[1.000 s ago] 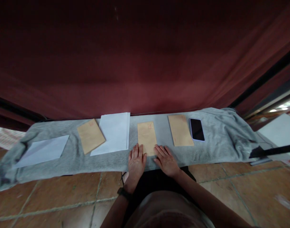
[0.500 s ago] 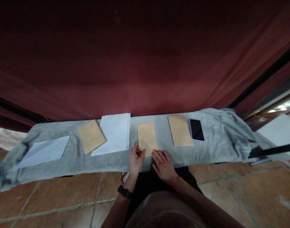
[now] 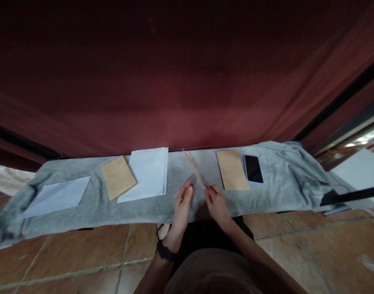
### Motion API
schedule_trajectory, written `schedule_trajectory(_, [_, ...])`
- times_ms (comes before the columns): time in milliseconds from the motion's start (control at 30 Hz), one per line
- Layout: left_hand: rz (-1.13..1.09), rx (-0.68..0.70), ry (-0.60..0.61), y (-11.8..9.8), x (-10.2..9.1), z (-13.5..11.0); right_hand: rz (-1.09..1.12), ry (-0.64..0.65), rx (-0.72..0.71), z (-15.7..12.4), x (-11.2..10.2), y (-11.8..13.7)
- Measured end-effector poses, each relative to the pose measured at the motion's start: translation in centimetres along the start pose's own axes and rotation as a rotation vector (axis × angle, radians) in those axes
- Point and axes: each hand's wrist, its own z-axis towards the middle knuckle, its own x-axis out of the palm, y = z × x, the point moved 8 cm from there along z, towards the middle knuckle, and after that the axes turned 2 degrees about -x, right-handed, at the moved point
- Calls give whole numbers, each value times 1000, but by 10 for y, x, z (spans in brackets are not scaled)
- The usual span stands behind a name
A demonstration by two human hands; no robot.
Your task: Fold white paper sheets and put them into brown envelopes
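Note:
A brown paper envelope (image 3: 193, 166) is raised off the grey cloth and seen nearly edge-on, slanting up and to the left. Its near end is pinched between the thumb and fingers of my right hand (image 3: 216, 203). Just left of it, my left hand (image 3: 182, 204) is held upright with its fingers loosely curved and apart, holding nothing. A second brown envelope (image 3: 232, 169) lies flat to the right, beside a dark-screened phone (image 3: 253, 168). Another stack of brown envelopes (image 3: 118, 177) rests at the left, partly over white paper sheets (image 3: 148, 171).
Grey cloth (image 3: 275, 183) covers the long narrow bench. At its far left lies a white sheet (image 3: 56, 196). A dark red curtain (image 3: 187, 81) hangs right behind the bench. On the right are a black bar (image 3: 355, 194) and a white panel (image 3: 362, 171). Tiled floor (image 3: 91, 253) shows below.
The middle envelope, flat on the cloth before, has been lifted and turned on edge by my right hand. My left hand has moved slightly right and turned upright.

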Motion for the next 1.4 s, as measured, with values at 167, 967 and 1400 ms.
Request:
schedule_trajectory(167, [-4,-173,36,40,9,1,742,-87,420,-11,11,-38])
schedule_trajectory(967, [1150,527,71,7,16,9,-452,195,-411,-49,14,0])
schedule_trajectory(1400, [1361,563,326,17,74,99,-458,150,-426,-48,14,-1])
